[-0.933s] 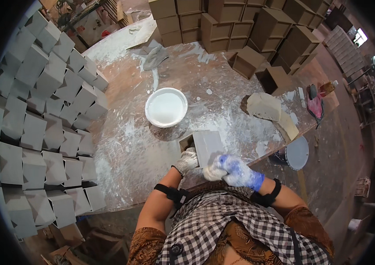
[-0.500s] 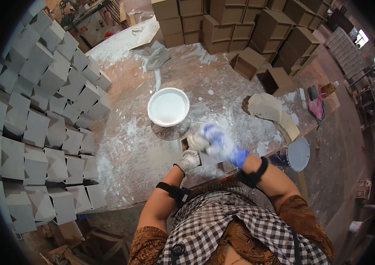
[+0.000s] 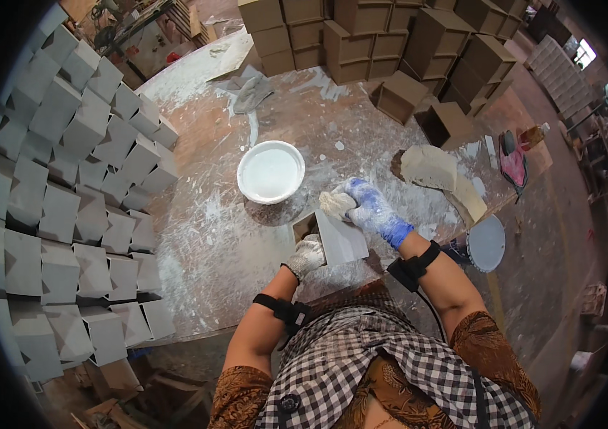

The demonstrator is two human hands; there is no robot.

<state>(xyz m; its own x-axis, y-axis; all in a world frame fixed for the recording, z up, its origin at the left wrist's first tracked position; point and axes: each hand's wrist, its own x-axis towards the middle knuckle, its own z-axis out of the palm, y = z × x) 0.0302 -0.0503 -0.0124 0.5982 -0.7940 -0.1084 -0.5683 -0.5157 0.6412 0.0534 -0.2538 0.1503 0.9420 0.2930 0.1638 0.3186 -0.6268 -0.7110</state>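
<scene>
My left hand (image 3: 307, 255), in a whitish knit glove, grips a small open-ended box (image 3: 344, 242) at its open end. Its fingers reach partly into the opening and are hidden there. The box rests on its side on the table, and its upper face looks whitish. Just beyond the box's far edge, my right hand (image 3: 377, 209), in a blue glove smeared with white, is closed around a cream-coloured wad (image 3: 333, 205), which could be a cloth or a sponge. A round white tub (image 3: 271, 199) of white liquid stands beyond my left hand.
Pale grey-white boxes (image 3: 61, 268) are stacked along the left. Brown boxes (image 3: 365, 46) form a pile at the back. On the white-smeared table (image 3: 204, 236) lie a crumpled rag (image 3: 252, 93) and a curved beige piece (image 3: 429, 169). A bucket (image 3: 486, 243) stands off the right edge.
My right hand, blurred over the box before, has moved right and away with the wad, so the whitish upper face shows. My left hand keeps its hold.
</scene>
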